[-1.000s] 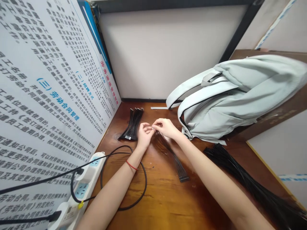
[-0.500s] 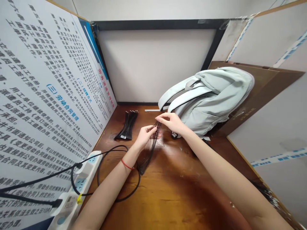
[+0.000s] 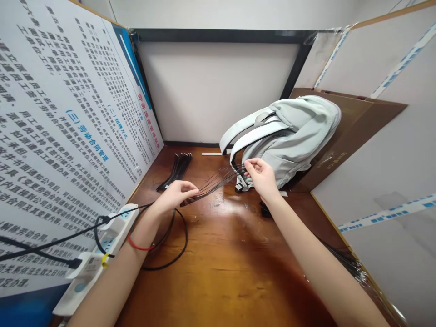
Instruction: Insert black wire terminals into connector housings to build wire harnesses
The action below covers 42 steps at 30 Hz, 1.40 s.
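Note:
A loose bunch of thin dark strands (image 3: 218, 182) stretches between my two hands above the brown wooden table (image 3: 218, 272). My left hand (image 3: 180, 194) pinches the lower left end of it. At the upper right end, near the backpack straps, my right hand (image 3: 260, 175) holds the strands between thumb and fingers. Some strands fan apart in the middle. Behind my left hand, a second dark bundle (image 3: 179, 169) with light tips lies on the table.
A pale grey-green backpack (image 3: 293, 141) leans against brown cardboard (image 3: 357, 131) at the back right. On the left are a white power strip (image 3: 90, 268) and a looped black cable (image 3: 185, 245). More dark strands (image 3: 344, 261) lie along the right edge.
My hands have moved apart, left hand to the left and right hand to the right. The strands, which hung down steeply, now stretch across between them. The view has shifted slightly.

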Available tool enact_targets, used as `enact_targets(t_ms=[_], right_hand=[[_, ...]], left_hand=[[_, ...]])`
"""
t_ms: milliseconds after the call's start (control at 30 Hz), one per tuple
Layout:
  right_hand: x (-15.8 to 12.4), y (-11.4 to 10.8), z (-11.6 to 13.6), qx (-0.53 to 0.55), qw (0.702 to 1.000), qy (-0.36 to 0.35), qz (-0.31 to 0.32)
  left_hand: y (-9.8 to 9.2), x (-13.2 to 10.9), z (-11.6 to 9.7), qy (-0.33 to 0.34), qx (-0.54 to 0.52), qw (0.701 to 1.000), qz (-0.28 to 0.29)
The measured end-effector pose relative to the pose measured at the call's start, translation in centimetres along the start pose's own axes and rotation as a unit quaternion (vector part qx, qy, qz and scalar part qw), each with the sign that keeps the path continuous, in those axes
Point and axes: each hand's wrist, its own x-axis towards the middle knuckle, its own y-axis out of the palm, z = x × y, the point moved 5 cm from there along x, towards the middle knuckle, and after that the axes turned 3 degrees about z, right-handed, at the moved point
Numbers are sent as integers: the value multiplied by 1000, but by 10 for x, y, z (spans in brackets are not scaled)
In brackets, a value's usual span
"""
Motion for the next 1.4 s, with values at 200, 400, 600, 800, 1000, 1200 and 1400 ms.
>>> enact_targets(t_ms=[200,400,600,800,1000,1200,1400], right_hand=[[-27,-15,-31,27,997,52,-41],[-52,-13,-44,5,996,88,20],[-60,-12,-52,31,990,137,1],[-55,-13,-58,78,979,189,-25],[-62,-3,-60,81,961,243,105],[-65,-3,-61,108,958,253,80],[-63,0,-58,97,960,250,84]], left_hand=[[-22,-12,24,-39,-94,987,-125],[-31,-11,42,4,-180,948,-261],[-29,-13,34,76,-16,949,-304],[-24,-22,30,99,82,947,-295],[-30,-17,43,62,-101,950,-290],[-27,-17,45,21,-149,950,-272],[-28,-17,45,14,-174,942,-288]])
